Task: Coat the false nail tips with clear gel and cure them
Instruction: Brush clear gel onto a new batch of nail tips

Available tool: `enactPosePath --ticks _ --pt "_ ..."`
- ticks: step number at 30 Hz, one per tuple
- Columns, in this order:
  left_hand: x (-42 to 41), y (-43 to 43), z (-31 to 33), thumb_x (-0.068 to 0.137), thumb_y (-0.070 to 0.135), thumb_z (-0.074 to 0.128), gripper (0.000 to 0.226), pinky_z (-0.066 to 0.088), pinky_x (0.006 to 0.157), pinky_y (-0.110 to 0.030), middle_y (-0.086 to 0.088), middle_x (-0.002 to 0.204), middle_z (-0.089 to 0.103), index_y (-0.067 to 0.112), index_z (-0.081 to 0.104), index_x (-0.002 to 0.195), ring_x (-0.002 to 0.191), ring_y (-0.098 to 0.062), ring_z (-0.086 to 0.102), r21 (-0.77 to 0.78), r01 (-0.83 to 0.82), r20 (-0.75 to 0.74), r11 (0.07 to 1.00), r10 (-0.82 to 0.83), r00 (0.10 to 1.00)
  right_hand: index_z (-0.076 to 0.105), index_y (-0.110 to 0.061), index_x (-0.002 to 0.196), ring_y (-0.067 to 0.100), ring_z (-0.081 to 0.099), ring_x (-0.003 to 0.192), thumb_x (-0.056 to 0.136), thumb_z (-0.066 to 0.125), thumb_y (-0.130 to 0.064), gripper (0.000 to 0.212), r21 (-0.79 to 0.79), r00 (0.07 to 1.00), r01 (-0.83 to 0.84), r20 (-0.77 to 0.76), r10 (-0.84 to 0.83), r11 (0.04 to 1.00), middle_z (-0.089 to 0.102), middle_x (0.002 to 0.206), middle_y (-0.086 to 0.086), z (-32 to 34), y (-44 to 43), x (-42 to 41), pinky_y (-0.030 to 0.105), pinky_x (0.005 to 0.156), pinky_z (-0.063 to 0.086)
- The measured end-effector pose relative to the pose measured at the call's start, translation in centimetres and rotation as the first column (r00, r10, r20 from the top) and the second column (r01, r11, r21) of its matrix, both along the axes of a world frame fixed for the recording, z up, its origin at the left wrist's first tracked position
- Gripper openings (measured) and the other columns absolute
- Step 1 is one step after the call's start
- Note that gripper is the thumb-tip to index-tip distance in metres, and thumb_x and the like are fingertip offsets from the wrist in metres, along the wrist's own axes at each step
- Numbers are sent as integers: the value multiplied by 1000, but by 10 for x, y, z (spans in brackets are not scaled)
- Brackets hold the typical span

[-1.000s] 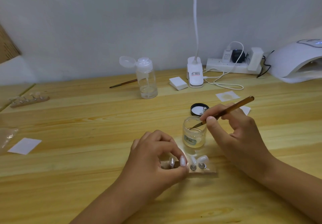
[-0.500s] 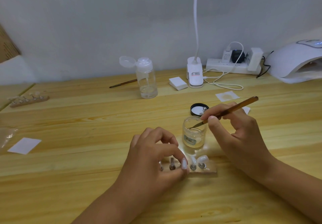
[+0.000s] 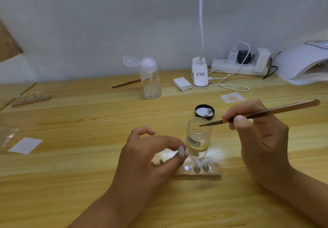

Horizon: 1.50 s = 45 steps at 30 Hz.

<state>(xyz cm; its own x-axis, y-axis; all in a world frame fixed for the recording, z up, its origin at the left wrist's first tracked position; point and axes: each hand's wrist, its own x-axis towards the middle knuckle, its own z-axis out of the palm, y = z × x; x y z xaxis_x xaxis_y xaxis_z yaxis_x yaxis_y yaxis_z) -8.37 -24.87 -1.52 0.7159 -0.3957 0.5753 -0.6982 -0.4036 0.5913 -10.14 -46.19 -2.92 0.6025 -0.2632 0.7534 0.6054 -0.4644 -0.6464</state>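
The nail tip (image 3: 181, 151), judged light and fragile, is pinched by its pin in the left hand (image 3: 147, 162); the brush (image 3: 276, 109) is gripped in the right hand (image 3: 262, 139).

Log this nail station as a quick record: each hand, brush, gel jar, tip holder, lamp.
right hand: grip on brush, bristle tip at the mouth of the open gel jar
left hand: fingers curled over the holder's left end; what it pinches, if anything, is unclear
jar lid: off, lying behind the jar
holder: wooden, in front of the jar, nail tips on pegs
curing lamp: far right, by the wall
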Motion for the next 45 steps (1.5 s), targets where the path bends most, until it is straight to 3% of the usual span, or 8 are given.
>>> enactPosePath --ticks 4,11,21,29,32,36,40,45 --pt "1 0 1 76 33 76 1 36 90 -27 25 80 72 34 75 76 84 2 65 -70 -19 -105 997 11 994 63 -22 92 23 60 86 90 50 -16 14 -139 995 -17 94 31 990 64 84 -14 -1 8 -10 50 76 44" --pt "2 1 -1 77 32 77 6 35 88 -24 24 80 72 38 74 77 81 0 68 -95 -11 -112 995 0 994 61 -21 101 7 55 98 100 48 -29 15 -360 981 -33 165 98 932 69 86 -9 2 14 -20 40 81 37" --pt "3 1 -1 76 34 76 6 35 90 -23 22 81 72 39 74 76 83 0 67 -97 -19 -113 995 8 994 60 -23 101 4 54 100 99 48 -28 13 -384 982 -48 151 114 922 68 85 -9 3 14 -19 41 81 38" --pt "2 0 0 76 45 68 6 36 88 -22 23 82 71 41 72 77 87 2 64 -101 -37 -102 994 26 994 62 -25 95 3 56 100 99 48 -29 15 -410 981 -53 149 124 911 65 86 -16 4 14 -19 33 87 35" --pt "2 1 0 74 39 76 6 36 87 -22 24 83 71 41 72 76 87 5 64 -93 -57 -104 994 48 993 61 -29 91 4 56 96 87 55 -18 13 -422 979 -53 159 131 905 65 81 -16 5 15 -19 32 86 35" --pt "3 1 -1 75 31 75 5 36 88 -21 26 82 71 35 75 77 85 4 65 -77 -72 -114 994 63 992 60 -22 89 7 56 89 79 52 -12 17 -420 978 -52 162 131 906 65 74 -11 6 16 -21 36 82 37" --pt "3 1 0 75 32 75 5 36 89 -21 25 80 71 37 75 77 83 2 67 -71 -77 -114 994 69 991 63 -24 86 6 57 93 94 52 -25 14 -396 978 -45 170 121 917 65 76 -11 4 14 -21 36 82 37" --pt "4 0 0 73 33 76 6 35 88 -20 22 76 70 38 74 73 82 -3 67 -68 -97 -122 993 88 989 62 -24 99 6 56 100 101 46 -31 18 -417 985 -27 145 95 908 65 92 -15 1 15 -19 36 87 37"
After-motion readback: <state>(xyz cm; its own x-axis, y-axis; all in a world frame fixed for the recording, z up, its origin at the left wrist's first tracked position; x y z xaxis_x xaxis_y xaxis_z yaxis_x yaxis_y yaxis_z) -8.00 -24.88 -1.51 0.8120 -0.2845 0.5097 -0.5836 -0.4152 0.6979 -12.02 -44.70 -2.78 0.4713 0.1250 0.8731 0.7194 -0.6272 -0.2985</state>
